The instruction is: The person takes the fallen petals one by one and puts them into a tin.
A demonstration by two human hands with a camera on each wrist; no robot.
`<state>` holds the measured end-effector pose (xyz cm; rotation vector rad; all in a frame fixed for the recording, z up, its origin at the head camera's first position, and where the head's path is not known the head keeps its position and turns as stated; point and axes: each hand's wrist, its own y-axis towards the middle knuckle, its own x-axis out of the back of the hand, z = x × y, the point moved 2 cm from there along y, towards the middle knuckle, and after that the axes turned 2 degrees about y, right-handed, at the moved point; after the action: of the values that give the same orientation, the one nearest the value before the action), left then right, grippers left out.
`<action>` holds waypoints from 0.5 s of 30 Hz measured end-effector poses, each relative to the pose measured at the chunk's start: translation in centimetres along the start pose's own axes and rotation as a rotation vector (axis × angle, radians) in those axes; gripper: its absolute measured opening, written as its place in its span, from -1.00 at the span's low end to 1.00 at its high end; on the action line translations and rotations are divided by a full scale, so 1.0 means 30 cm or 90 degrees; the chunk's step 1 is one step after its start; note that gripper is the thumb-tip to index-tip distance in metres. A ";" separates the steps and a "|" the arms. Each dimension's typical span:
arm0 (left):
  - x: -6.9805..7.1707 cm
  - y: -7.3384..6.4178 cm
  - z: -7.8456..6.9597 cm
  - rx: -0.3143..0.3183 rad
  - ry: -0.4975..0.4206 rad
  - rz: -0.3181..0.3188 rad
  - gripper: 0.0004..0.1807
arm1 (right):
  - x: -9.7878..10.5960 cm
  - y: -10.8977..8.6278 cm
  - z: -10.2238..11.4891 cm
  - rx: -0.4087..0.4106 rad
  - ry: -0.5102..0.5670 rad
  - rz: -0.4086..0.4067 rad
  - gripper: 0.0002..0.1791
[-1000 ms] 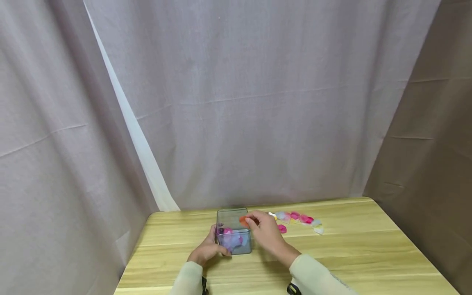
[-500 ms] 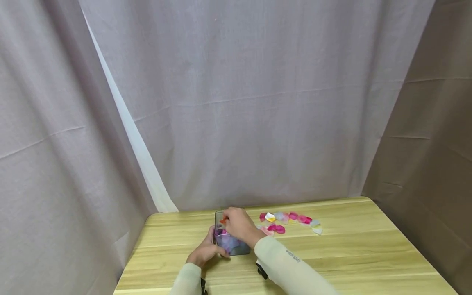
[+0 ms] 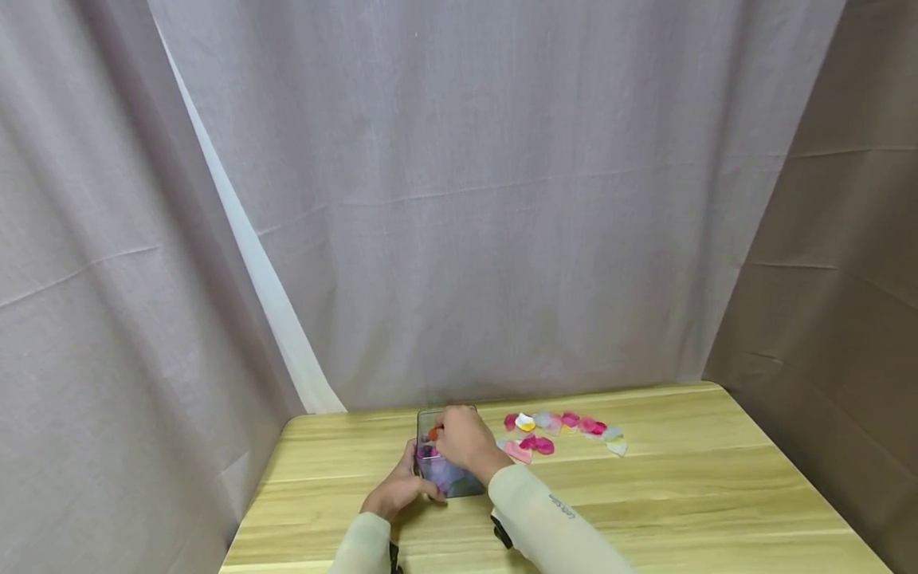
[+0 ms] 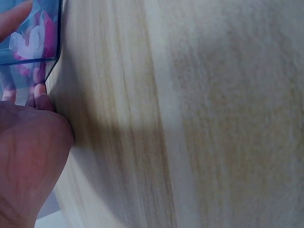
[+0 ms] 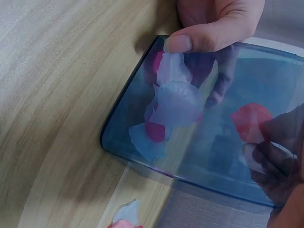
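A clear blue-grey plastic box (image 3: 462, 483) stands on the wooden table, with pink and pale petals (image 5: 178, 102) inside. My left hand (image 3: 400, 488) grips the box from its left side, the thumb on the near wall; in the left wrist view its fingers show through the plastic. Reaching in over the rim, my right hand (image 3: 464, 438) pinches an orange-red petal (image 5: 249, 121). That petal is seen through the box wall in the right wrist view, above the heap. The back of my right hand hides part of the opening in the head view.
Right of the box, a row of pink, white and yellow petals (image 3: 570, 420) curves across the table (image 3: 688, 486). A smaller group of pink petals (image 3: 529, 446) lies nearer the box. Grey curtains (image 3: 516, 239) hang behind and on both sides.
My right hand has moved left from the box's right edge into its opening, carrying the orange-red petal, and then lowered slightly. My left hand keeps its grip on the box.
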<state>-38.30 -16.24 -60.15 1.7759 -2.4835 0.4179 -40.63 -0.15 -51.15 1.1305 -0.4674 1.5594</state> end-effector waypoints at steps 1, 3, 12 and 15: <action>0.000 0.000 0.001 0.000 0.001 0.000 0.26 | 0.000 0.001 0.000 0.000 -0.001 0.001 -0.83; 0.001 0.000 0.001 0.002 0.002 -0.001 0.26 | 0.001 0.001 0.002 0.000 0.000 0.003 -0.80; 0.001 -0.001 -0.006 0.000 0.012 0.003 0.25 | 0.003 -0.010 0.005 -0.014 -0.007 0.007 -0.70; 0.000 0.001 -0.010 -0.004 0.011 0.008 0.25 | 0.003 -0.012 0.004 -0.020 -0.002 0.007 -0.68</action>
<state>-38.37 -16.14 -59.88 1.7482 -2.4823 0.4239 -40.25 -0.07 -51.10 1.1082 -0.4985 1.5552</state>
